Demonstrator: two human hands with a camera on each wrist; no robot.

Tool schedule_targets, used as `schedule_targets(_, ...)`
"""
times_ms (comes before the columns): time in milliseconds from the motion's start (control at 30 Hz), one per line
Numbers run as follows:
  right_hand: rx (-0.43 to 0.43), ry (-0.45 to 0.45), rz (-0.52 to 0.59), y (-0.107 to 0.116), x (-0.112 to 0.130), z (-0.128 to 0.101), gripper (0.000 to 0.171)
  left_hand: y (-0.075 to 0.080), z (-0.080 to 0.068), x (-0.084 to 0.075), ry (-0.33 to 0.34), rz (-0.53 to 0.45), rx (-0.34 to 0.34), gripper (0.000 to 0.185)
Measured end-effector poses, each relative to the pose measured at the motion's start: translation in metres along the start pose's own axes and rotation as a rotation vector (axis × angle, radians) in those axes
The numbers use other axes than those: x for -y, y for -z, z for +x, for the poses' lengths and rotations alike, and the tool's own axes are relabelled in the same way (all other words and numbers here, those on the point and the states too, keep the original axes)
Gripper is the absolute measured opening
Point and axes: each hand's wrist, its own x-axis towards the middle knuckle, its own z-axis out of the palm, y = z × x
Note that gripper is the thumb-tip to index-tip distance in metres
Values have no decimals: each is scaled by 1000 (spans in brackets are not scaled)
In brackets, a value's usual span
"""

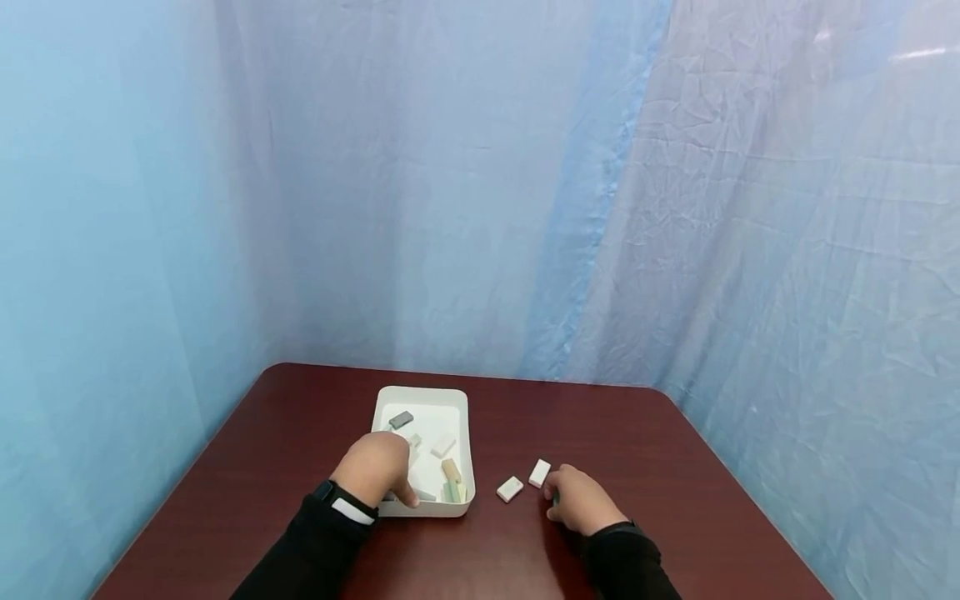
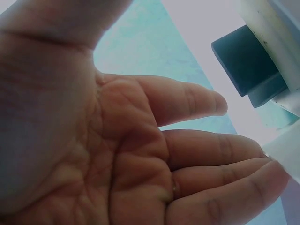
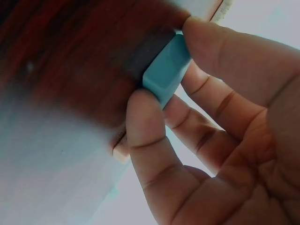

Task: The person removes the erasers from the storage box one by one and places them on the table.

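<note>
My left hand [image 1: 377,467] reaches over the near left side of a white tray [image 1: 438,412]. In the left wrist view its fingers [image 2: 201,145] are nearly straight, with fingertips against a whitish surface I cannot identify and a dark block [image 2: 248,63] nearby. Inside the tray lie several small erasers: a grey one [image 1: 401,420], a pale one [image 1: 442,447] and a tan one [image 1: 451,470]. My right hand [image 1: 581,498] pinches a teal eraser [image 3: 166,68] between thumb and finger, low over the table. Just left of it are two white erasers [image 1: 510,489].
The dark reddish-brown table [image 1: 315,417] has rounded far corners. Pale blue curtains [image 1: 465,208] hang behind it and along both sides. A black sleeve [image 1: 303,542] with a wristband covers my left forearm.
</note>
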Motion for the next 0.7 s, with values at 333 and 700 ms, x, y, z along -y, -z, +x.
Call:
schedule_targets(333, 99, -25, 92, -2, -1, -2, 17, -6, -7, 3, 6, -15, -1, 61)
schedule_targets(700, -50, 28, 69, 29, 42, -4, 18, 1, -2, 2, -2, -26, -7, 60)
